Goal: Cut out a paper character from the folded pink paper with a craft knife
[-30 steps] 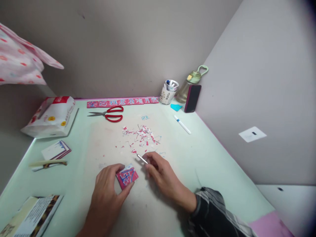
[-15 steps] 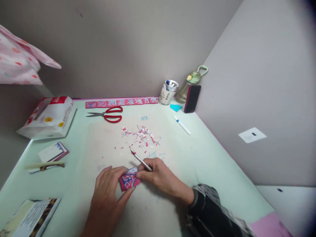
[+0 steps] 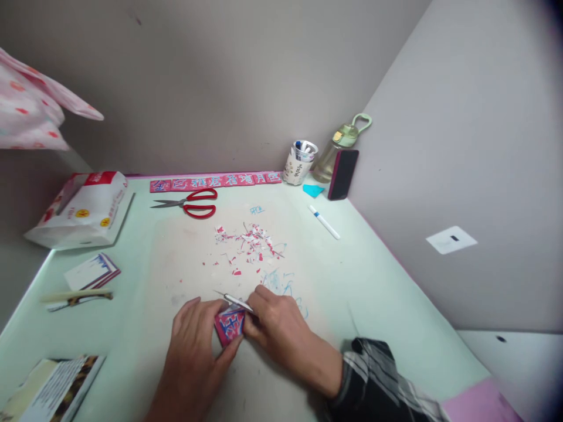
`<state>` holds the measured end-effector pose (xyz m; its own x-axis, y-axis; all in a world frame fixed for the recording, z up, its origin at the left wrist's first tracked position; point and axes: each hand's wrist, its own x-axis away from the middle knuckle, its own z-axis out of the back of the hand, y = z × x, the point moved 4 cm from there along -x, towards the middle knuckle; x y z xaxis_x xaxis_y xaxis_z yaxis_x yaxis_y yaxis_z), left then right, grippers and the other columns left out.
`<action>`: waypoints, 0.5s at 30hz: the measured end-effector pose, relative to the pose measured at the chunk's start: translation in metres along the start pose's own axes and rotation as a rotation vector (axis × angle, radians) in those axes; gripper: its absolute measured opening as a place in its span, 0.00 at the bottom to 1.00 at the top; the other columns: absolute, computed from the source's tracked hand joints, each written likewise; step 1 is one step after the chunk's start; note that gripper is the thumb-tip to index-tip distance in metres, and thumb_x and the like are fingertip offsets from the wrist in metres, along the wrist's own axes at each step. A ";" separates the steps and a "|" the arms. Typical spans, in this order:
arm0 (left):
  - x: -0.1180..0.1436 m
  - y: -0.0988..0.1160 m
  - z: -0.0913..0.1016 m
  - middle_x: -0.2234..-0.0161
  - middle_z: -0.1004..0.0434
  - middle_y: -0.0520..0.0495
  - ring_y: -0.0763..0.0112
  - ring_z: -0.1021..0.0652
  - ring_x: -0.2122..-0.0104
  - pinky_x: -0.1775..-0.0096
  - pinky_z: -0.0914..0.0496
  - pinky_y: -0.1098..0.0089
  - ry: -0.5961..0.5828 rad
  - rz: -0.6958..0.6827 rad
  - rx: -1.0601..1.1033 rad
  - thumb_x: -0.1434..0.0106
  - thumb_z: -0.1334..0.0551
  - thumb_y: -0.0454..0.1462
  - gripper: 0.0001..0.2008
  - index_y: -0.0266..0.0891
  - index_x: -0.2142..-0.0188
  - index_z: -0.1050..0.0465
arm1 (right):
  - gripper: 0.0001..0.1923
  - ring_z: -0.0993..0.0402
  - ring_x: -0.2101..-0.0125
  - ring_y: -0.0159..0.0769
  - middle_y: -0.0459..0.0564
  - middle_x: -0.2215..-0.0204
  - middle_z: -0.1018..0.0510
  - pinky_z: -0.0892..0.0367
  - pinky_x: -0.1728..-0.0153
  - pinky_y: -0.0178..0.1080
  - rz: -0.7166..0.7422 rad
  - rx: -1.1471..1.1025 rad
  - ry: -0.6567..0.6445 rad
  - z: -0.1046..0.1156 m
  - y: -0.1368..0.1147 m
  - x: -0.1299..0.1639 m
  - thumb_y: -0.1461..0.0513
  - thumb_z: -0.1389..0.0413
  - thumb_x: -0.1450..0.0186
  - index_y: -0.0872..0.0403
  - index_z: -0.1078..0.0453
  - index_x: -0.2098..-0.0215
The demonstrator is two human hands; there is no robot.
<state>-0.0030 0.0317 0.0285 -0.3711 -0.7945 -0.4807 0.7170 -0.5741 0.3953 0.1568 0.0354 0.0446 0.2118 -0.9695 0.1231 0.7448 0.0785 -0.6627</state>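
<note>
Between the thumb and fingers of my left hand is a small pink-red square card with a blue-and-white character on it. My right hand grips a slim craft knife with a silvery handle. The blade points left, beyond the card's far edge, and the handle crosses over the upper right of the card. My right fingertips sit against the card's right side. Just beyond both hands lie red and white paper scraps on the beige, ink-marked mat.
Red-handled scissors lie before a row of red character cards along the wall. At the back right are a pen cup, a green bottle, a phone and a white marker. A tissue pack stands left.
My right hand has shifted slightly, bringing the knife closer over the card, its tip lower and more to the left. The card has turned a little in my left hand.
</note>
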 end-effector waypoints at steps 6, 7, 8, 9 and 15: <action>0.002 0.004 0.003 0.59 0.19 0.43 0.53 0.18 0.57 0.55 0.21 0.54 -0.002 0.011 0.017 0.35 0.40 0.44 0.15 0.43 0.51 0.33 | 0.10 0.45 0.75 0.27 0.39 0.76 0.37 0.50 0.72 0.33 -0.015 -0.292 -0.125 0.020 0.008 -0.001 0.71 0.43 0.43 0.54 0.39 0.76; 0.002 0.005 0.005 0.58 0.18 0.43 0.55 0.17 0.56 0.56 0.21 0.56 -0.010 0.007 0.030 0.35 0.40 0.44 0.15 0.43 0.51 0.33 | 0.10 0.45 0.75 0.26 0.38 0.78 0.38 0.49 0.73 0.32 -0.011 -0.360 -0.180 0.024 0.010 -0.001 0.70 0.43 0.43 0.54 0.39 0.76; 0.001 0.007 0.007 0.57 0.18 0.44 0.56 0.17 0.56 0.57 0.20 0.58 -0.021 0.001 0.048 0.35 0.39 0.44 0.15 0.44 0.50 0.33 | 0.09 0.46 0.76 0.25 0.38 0.78 0.39 0.48 0.74 0.31 -0.011 -0.426 -0.234 0.027 0.013 0.000 0.69 0.43 0.43 0.54 0.38 0.76; 0.000 0.008 0.009 0.57 0.17 0.45 0.56 0.17 0.55 0.58 0.19 0.59 -0.035 -0.004 0.069 0.36 0.39 0.44 0.16 0.45 0.50 0.33 | 0.08 0.46 0.76 0.25 0.37 0.79 0.40 0.48 0.75 0.30 -0.013 -0.489 -0.283 0.029 0.016 0.000 0.68 0.43 0.43 0.54 0.37 0.76; -0.004 0.008 0.015 0.56 0.16 0.49 0.58 0.16 0.54 0.58 0.18 0.63 -0.071 0.026 0.150 0.39 0.35 0.43 0.18 0.48 0.50 0.32 | 0.03 0.47 0.79 0.23 0.36 0.82 0.40 0.46 0.77 0.29 -0.068 -0.741 -0.399 0.028 0.026 0.001 0.65 0.41 0.45 0.56 0.32 0.74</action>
<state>-0.0051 0.0271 0.0452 -0.3985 -0.8182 -0.4144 0.6325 -0.5724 0.5218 0.1947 0.0428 0.0483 0.4928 -0.8012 0.3394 0.1858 -0.2841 -0.9406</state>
